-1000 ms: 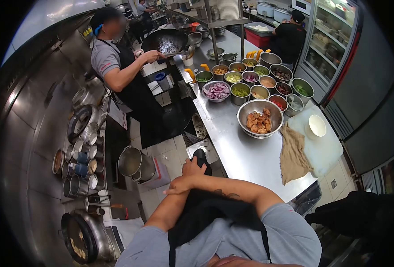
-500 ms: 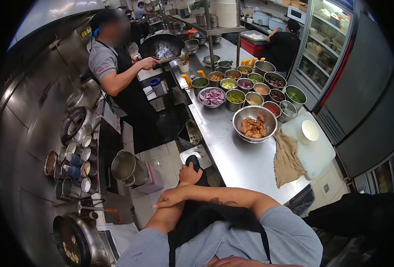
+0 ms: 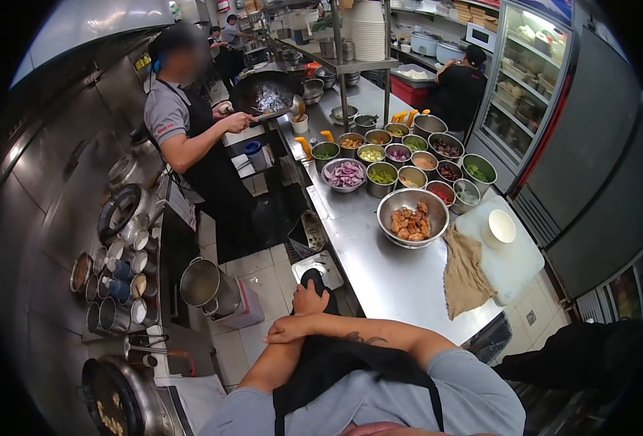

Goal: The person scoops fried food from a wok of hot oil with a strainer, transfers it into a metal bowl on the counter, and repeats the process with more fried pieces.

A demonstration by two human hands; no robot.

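Observation:
My left hand (image 3: 310,299) lies on a black-covered surface between my body and the counter, its fingers apart and nothing held. Across my left forearm rests my right hand (image 3: 286,330), its visible fingers loosely extended over the skin; it holds no object. Nearest on the counter (image 3: 376,275) are a steel bowl of browned fried pieces (image 3: 409,223), a brown cloth (image 3: 467,270) and a white cutting board (image 3: 526,251) with a white bowl (image 3: 499,228) on it. Beyond stand several steel containers of cut ingredients, with sliced purple onion (image 3: 344,174) at the left.
At the left, a co-worker (image 3: 191,131) holds a black wok (image 3: 265,93) and a ladle. A large pot (image 3: 202,283) stands low nearby. Another wok (image 3: 111,400) sits at the lower left. A glass-door fridge (image 3: 528,80) and a person in black (image 3: 461,87) are at the back right.
The view has shifted, so the counter now appears slightly farther left. The co-worker's ladle is now over the wok's right edge, near a small cup. My hands keep the same pose.

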